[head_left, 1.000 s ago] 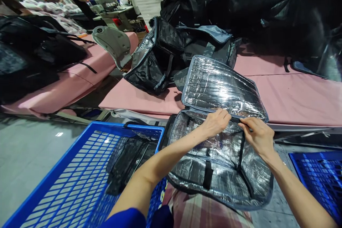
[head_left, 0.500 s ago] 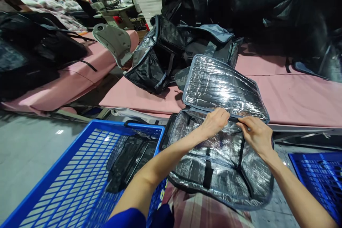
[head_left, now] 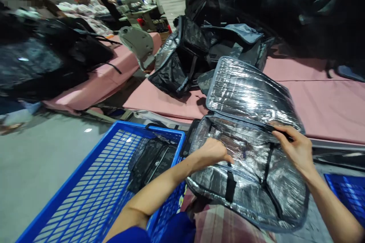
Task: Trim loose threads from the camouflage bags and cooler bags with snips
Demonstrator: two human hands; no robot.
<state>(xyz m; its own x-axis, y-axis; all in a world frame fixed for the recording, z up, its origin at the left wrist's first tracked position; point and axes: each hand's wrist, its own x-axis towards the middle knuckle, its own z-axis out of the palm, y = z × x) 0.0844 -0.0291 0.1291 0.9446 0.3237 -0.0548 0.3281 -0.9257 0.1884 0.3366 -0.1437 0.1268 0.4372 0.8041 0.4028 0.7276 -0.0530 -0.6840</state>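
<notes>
A bag [head_left: 288, 182] lined with shiny silver foil lies opened on my lap, against the edge of the pink table. Its foil-lined lid [head_left: 251, 91] is folded back onto the table top. My right hand [head_left: 296, 148] pinches the grey-trimmed seam where lid and body meet, near the right end. Over the left half of the bag's inside hovers my left hand [head_left: 213, 152], fingers curled and thumb pointing down; whatever they may hold is hidden. Just below that hand, a short black strap [head_left: 230, 186] crosses the lining.
To the left stands a blue plastic basket [head_left: 114, 186] holding a folded dark camouflage bag [head_left: 151, 159]. More opened camouflage bags [head_left: 185, 53] sit on the pink table [head_left: 168, 102]. Black bags [head_left: 80, 53] lie on the left table. Another blue basket [head_left: 346, 193] is at right.
My left hand has let go of the seam and moved down and left over the lining. My right hand still grips the seam. The view has shifted leftward.
</notes>
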